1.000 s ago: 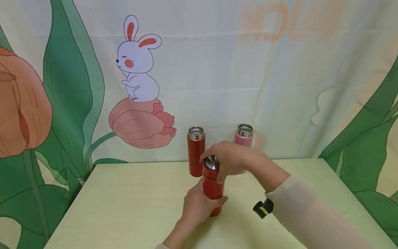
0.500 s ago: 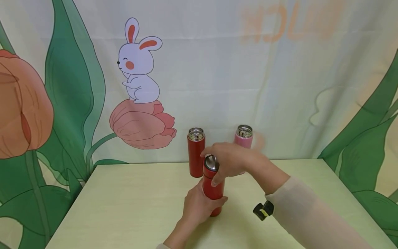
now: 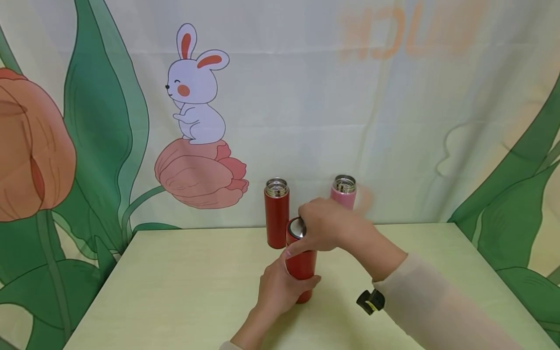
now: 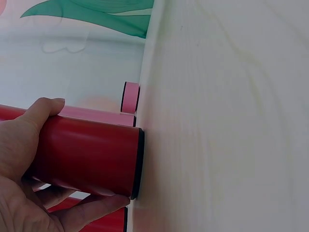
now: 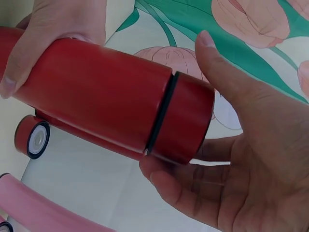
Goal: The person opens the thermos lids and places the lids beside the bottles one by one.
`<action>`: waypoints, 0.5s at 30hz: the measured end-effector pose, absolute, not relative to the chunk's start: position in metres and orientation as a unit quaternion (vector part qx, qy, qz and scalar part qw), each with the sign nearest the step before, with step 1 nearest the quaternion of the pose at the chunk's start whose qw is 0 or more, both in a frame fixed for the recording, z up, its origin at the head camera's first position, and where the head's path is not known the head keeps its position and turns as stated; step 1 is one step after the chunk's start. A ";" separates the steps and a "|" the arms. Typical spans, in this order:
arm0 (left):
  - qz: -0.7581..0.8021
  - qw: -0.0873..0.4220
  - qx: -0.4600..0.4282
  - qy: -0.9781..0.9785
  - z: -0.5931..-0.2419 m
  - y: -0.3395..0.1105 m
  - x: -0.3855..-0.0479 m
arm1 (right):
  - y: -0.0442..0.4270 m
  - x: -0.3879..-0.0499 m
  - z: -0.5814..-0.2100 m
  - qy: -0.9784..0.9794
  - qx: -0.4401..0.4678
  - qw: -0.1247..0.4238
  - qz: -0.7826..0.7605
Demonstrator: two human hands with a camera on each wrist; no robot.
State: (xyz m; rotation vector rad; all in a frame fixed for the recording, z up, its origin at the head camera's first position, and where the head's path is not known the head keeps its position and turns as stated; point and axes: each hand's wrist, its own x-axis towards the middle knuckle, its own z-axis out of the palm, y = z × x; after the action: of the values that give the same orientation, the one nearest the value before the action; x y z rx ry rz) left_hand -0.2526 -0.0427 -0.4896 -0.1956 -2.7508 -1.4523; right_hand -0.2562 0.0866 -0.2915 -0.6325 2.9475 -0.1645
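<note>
A red thermos flask (image 3: 302, 266) stands upright on the table in the head view. Around its lower body my left hand (image 3: 277, 286) holds it, thumb on one side and fingers on the other, as the left wrist view shows. The red lid (image 5: 186, 118) with a dark band is on top of the flask. My right hand (image 3: 325, 223) grips that lid from above, fingers curled along its side; the thumb's tip reaches past the lid's edge in the right wrist view. Part of the lid's shiny metal top shows between thumb and fingers.
Behind stand a red flask (image 3: 277, 218) and a pink flask (image 3: 344, 198), both with bare steel mouths. A loose red lid (image 5: 32, 137) and a pink lid (image 4: 131, 96) lie on the pale table (image 3: 188, 272). A printed curtain (image 3: 393, 121) hangs at the table's back edge.
My right hand has turned clockwise about the lid: the thumb has swung left across the front and the fingers right. My left hand and the flask have stayed in place.
</note>
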 end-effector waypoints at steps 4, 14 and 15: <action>-0.459 0.020 -0.063 -0.886 -0.491 -0.043 -0.252 | 0.082 -0.254 -0.295 0.979 -0.196 0.044 -0.045; -0.455 0.028 -0.073 -0.887 -0.491 -0.044 -0.253 | 0.076 -0.254 -0.299 0.980 -0.195 0.016 -0.040; -0.455 0.028 -0.072 -0.887 -0.491 -0.044 -0.253 | 0.076 -0.254 -0.299 0.980 -0.194 0.015 -0.041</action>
State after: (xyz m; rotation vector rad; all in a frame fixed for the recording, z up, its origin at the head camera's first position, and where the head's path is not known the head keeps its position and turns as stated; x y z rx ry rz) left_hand -0.2531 -0.0442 -0.4909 -0.2227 -2.7386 -1.4049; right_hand -0.2543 0.0762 -0.2988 -0.6036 3.0489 -0.1274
